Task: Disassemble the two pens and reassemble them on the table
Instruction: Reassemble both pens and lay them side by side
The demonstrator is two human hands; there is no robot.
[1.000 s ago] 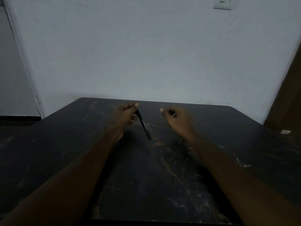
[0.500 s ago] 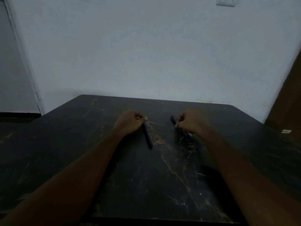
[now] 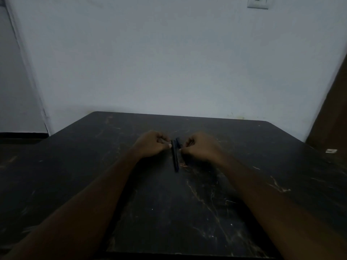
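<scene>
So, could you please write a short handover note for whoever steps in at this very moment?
Left hand: closed, fingertips at the upper end of the pens.
Right hand: closed, fingertips at the same end from the other side.
Two dark pens: side by side between the hands, lower ends toward the dark table; in this dim light I cannot tell whether they rest on it.
Done: no loose parts visible, so the pens look whole.
Left: cannot tell whether disassembly is still ahead or both steps are finished.
</scene>
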